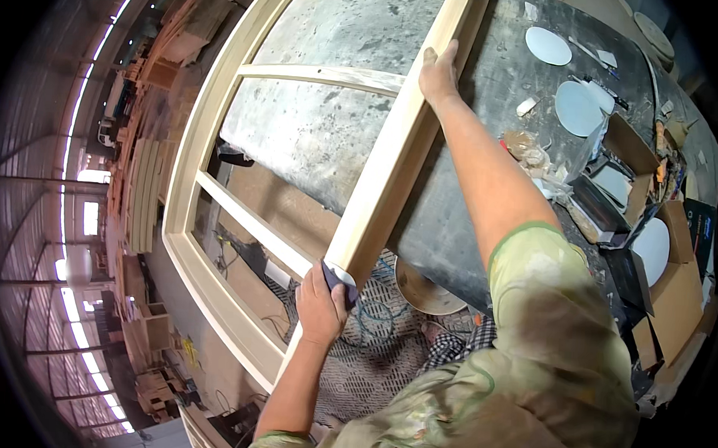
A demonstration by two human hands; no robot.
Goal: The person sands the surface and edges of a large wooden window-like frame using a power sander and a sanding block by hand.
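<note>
A large pale wooden frame (384, 153) with several crossbars lies tilted across a dark, speckled worktable (335, 31). Its near end reaches past the table's edge. My left hand (320, 309) presses a dark piece of sandpaper (341, 282) against the thick right-hand rail, close to where a narrow crossbar (255, 224) meets it. The sandpaper bends over the rail's edge, and its underside is hidden. Farther up the same rail, my right hand (441, 74) grips the wood with thumb and fingers on either side; some fingers are partly hidden.
Round pale discs (548, 46), a small white block (527, 106) and crumpled plastic lie on the table at right. Open cardboard boxes (676, 294) stand beyond my right arm. A round metal basin (420, 289) is below the table edge. Stacked boards (142, 194) stand at left.
</note>
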